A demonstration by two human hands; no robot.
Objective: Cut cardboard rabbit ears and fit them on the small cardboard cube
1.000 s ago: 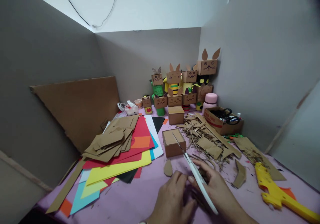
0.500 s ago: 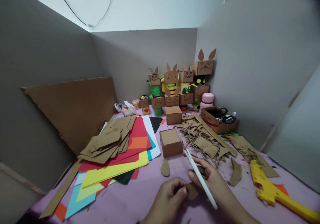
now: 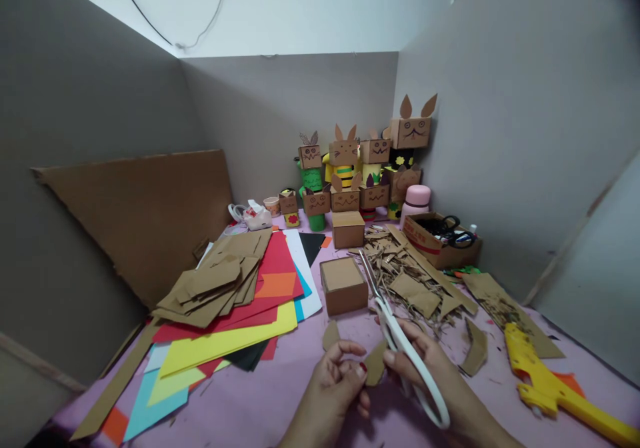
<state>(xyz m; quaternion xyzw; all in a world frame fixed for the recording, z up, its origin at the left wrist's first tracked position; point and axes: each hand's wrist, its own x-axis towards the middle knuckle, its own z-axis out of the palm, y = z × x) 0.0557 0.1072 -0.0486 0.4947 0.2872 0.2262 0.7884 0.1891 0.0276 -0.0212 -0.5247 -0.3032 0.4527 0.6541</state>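
Observation:
Near the bottom middle, my left hand (image 3: pixel 333 395) pinches a small cut cardboard piece (image 3: pixel 375 364) between thumb and fingers. My right hand (image 3: pixel 425 361) is closed round white-handled scissors (image 3: pixel 403 351), whose blades point up and away; its fingertips are close to the cardboard piece, and whether they touch it I cannot tell. Another small cardboard piece (image 3: pixel 331 335) lies on the purple table, partly behind my left hand. Just beyond my hands sits a cardboard box (image 3: pixel 344 286), with a second box (image 3: pixel 348 230) behind it.
Coloured paper (image 3: pixel 230 345) and stacked cardboard (image 3: pixel 215 281) lie left. Cardboard scraps (image 3: pixel 415 288), a box of tools (image 3: pixel 440 251) and a yellow glue gun (image 3: pixel 543 378) are right. Several box-headed figures (image 3: pixel 345 151) and a pink bottle (image 3: pixel 417 201) stand behind.
The scissors have turned in my right hand, showing a handle loop more broadly. The held cardboard piece has moved up and tilted upright. My left fingers now partly cover the loose piece.

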